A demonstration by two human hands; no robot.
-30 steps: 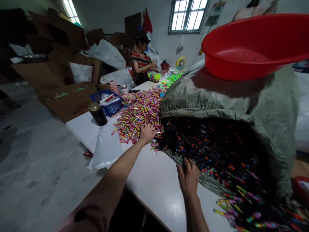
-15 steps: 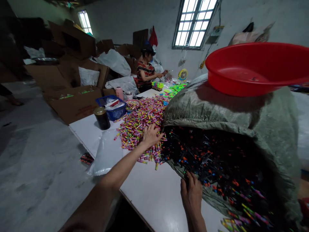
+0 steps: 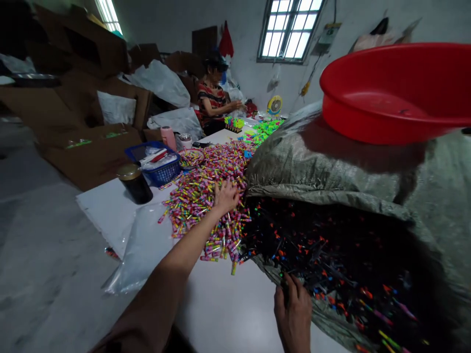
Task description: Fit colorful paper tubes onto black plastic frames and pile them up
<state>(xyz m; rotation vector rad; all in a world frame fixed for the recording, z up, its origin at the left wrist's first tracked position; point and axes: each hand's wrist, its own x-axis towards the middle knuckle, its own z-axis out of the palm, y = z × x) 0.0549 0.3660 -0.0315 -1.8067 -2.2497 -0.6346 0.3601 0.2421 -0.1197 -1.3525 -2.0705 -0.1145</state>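
Observation:
My left hand [image 3: 225,197] lies palm down on a heap of small pink and yellow wrapped tubes [image 3: 198,196], fingers stretched out over them and apart. My right hand [image 3: 293,309] is low at the near edge of a big grey-green woven sack [image 3: 294,157]. Its thumb and fingers are bent towards each other, with a small dark thing and a green spot at the tips that I cannot make out. Spilling from the sack's mouth are black plastic pieces [image 3: 312,252] with orange, blue and green ends.
A red basin [image 3: 371,125] rests on the sack. Left of the heap are a clear plastic bag [image 3: 138,245], a dark-filled jar [image 3: 136,185], a blue basket [image 3: 165,174] and a pink bottle [image 3: 168,138]. Across the white table [image 3: 221,304] sits a co-worker [image 3: 213,95] near green pieces [image 3: 267,128].
The view has shifted a little. My left hand stays on the tubes, its thumb now drawn closer to the fingers. The right hand holds nearly the same place at the sack's edge.

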